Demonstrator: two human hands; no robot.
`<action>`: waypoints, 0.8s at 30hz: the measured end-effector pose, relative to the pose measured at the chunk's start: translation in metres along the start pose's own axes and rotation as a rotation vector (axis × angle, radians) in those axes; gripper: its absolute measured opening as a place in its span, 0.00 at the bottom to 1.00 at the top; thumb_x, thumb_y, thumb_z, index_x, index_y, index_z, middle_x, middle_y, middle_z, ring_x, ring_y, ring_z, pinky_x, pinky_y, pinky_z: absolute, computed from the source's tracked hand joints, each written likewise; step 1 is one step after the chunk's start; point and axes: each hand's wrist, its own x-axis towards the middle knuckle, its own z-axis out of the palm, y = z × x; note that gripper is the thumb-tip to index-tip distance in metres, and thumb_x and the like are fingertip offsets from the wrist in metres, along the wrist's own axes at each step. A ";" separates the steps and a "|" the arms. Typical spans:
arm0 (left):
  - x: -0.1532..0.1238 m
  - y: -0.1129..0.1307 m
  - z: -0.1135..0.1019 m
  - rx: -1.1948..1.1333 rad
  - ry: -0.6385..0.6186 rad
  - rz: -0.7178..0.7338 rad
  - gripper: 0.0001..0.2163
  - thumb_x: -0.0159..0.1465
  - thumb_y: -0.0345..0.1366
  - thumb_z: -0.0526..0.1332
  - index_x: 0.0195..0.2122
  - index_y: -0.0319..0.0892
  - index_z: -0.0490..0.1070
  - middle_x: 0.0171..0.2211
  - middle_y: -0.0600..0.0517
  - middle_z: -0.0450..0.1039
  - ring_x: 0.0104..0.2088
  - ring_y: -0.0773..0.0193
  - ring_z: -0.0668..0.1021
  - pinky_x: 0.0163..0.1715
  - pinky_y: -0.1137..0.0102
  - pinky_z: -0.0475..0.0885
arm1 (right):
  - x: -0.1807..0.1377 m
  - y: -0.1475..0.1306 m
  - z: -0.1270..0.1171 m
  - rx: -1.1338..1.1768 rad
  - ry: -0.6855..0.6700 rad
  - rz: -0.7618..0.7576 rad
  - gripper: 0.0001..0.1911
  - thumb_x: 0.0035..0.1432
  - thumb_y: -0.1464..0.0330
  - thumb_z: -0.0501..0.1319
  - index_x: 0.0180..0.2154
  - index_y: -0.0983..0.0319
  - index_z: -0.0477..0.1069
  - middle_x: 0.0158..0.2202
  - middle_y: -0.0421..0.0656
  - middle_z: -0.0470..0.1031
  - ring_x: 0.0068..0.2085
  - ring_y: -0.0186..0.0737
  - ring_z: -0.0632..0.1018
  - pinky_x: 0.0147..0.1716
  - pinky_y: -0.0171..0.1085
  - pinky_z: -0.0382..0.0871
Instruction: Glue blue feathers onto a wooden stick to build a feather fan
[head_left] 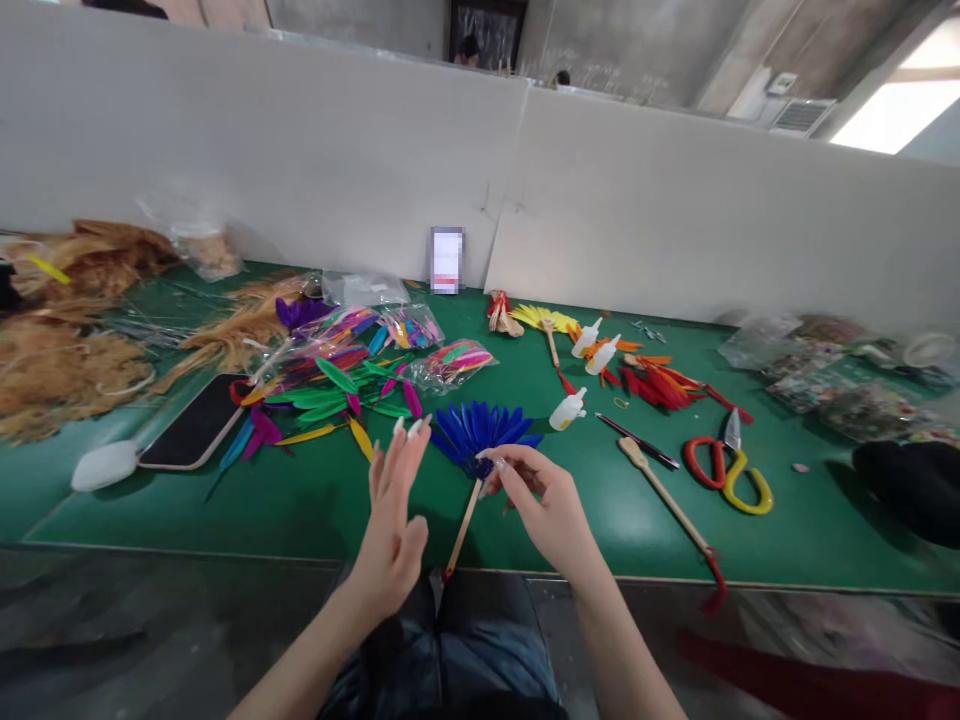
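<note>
A blue feather fan [474, 432] on a thin wooden stick [460, 532] lies on the green table near the front edge. My right hand [541, 503] pinches the base of the fan where the feathers meet the stick. My left hand [395, 520] is raised just left of the fan, fingers stretched out and holding nothing. Loose coloured feathers [330, 396] lie spread to the left of my left hand.
Small glue bottles [568, 409] stand behind the fan. Red and yellow scissors [726, 468], a wooden stick [667, 499], red feathers [660, 384] and a yellow fan [544, 320] lie right. A phone [196, 424] and straw-coloured bundles [67, 340] lie left. White partition behind.
</note>
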 end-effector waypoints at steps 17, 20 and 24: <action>0.008 -0.051 -0.008 0.457 0.224 0.136 0.15 0.65 0.31 0.56 0.54 0.44 0.64 0.49 0.45 0.71 0.60 0.49 0.64 0.59 0.50 0.58 | -0.001 0.021 -0.024 0.263 0.088 0.082 0.15 0.57 0.58 0.60 0.40 0.62 0.75 0.32 0.45 0.78 0.27 0.35 0.78 0.19 0.29 0.67; 0.005 -0.054 0.001 0.454 0.196 0.127 0.15 0.66 0.31 0.55 0.53 0.43 0.64 0.49 0.45 0.71 0.60 0.49 0.64 0.58 0.50 0.59 | -0.001 0.022 -0.025 0.273 0.073 0.077 0.14 0.58 0.59 0.60 0.40 0.62 0.74 0.33 0.45 0.78 0.28 0.34 0.78 0.19 0.29 0.67; 0.001 -0.060 0.003 0.454 0.171 0.123 0.14 0.66 0.30 0.55 0.52 0.43 0.65 0.49 0.45 0.71 0.60 0.50 0.64 0.58 0.52 0.61 | 0.003 0.020 -0.022 0.271 0.011 0.078 0.14 0.60 0.59 0.58 0.40 0.62 0.73 0.34 0.45 0.76 0.29 0.34 0.77 0.19 0.28 0.67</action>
